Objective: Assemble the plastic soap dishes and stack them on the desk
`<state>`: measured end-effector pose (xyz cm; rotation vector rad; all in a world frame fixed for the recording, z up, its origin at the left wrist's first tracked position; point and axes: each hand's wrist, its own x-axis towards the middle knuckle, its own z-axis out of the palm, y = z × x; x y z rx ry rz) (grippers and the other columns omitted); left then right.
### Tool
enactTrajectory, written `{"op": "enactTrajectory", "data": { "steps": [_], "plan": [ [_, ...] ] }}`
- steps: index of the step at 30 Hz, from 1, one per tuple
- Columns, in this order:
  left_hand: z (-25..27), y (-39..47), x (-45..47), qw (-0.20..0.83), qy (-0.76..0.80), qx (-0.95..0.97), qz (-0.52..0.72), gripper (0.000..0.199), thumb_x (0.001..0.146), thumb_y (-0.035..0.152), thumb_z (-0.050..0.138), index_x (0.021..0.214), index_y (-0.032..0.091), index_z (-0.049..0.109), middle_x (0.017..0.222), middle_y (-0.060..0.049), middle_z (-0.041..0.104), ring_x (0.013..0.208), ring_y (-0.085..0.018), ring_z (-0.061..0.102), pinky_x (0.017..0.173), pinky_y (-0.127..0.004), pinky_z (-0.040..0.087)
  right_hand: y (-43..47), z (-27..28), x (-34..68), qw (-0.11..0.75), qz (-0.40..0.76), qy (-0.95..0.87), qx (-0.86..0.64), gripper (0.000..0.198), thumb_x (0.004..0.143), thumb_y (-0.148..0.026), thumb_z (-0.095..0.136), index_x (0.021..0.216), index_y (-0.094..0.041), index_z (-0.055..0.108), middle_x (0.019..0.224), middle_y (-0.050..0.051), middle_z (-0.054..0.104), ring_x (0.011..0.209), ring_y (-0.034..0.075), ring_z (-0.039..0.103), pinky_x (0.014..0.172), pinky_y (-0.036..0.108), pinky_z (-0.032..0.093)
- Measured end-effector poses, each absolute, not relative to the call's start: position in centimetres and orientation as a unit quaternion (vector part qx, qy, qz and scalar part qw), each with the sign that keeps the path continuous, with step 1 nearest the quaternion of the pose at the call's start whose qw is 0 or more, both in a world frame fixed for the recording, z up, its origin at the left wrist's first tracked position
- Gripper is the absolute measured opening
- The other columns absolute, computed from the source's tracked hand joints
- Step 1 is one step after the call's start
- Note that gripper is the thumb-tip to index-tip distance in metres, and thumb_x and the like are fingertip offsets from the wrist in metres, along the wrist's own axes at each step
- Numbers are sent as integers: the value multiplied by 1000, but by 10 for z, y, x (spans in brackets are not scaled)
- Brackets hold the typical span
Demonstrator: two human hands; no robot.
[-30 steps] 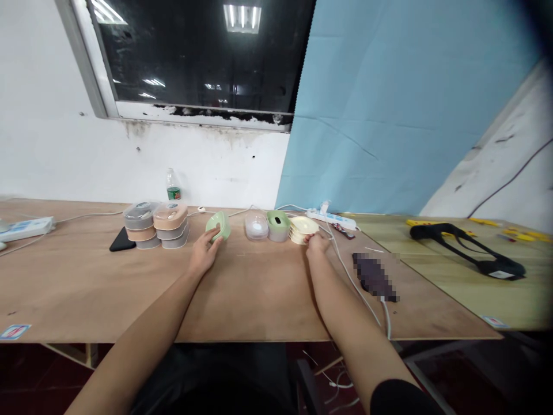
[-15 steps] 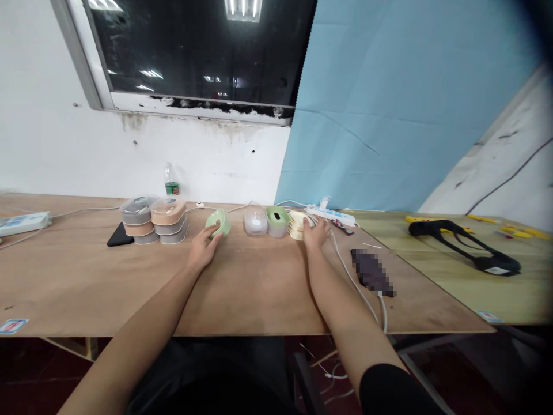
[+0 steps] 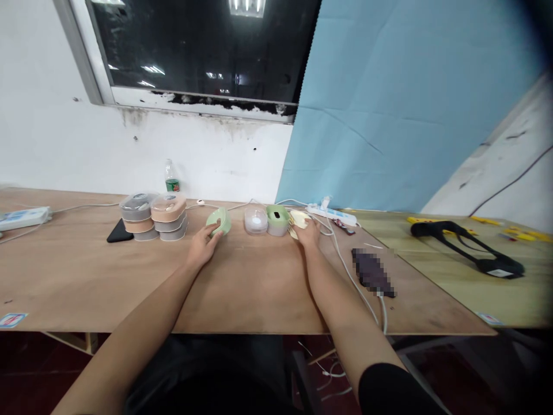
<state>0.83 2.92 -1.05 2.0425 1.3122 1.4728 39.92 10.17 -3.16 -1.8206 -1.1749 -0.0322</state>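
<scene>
My left hand is closed on the rim of a light green bowl-like container, which is tilted on the wooden table. At the right, my right hand has its fingers around pale yellow stacked pieces; their exact kind is too small to tell. Directly left of these pieces stands a green-topped container with a dark oval on its top. A clear, pale container touches its left side. My right palm and some fingertips are partly hidden.
Grey and peach lidded containers are stacked at the left, beside a black flat object. A bottle stands by the wall. Behind my right hand lie a power strip and cables. A black strap-like object rests far right.
My right hand has closed further over the pale yellow pieces and shifted slightly left; the pieces now look tilted. My left hand stays on the green container.
</scene>
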Motion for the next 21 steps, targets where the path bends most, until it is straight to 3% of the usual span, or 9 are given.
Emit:
{"op": "enactTrajectory", "data": {
  "steps": [8,16,21],
  "plan": [
    [-10,29,8,147,461,708,515,40,88,48,52,117,23,66,126,-6,62,116,-22,57,104,-36,41,93,-34,404,488,-41,-474,-732,54,60,-38,68,108,-15,59,128,16,46,123,29,41,106,40,31],
    [-9,28,7,138,477,712,496,41,88,50,52,117,23,66,125,-6,62,116,-23,57,104,-38,41,90,-36,403,469,-31,-496,-730,70,54,-52,75,112,-16,60,133,18,44,126,33,38,106,46,29],
    [-10,26,9,127,466,729,485,41,89,49,51,118,24,65,126,-5,61,116,-23,57,104,-37,41,81,-18,386,517,-153,-505,-674,47,75,-47,61,109,-15,63,128,17,52,121,32,44,103,49,30]
  ]
}}
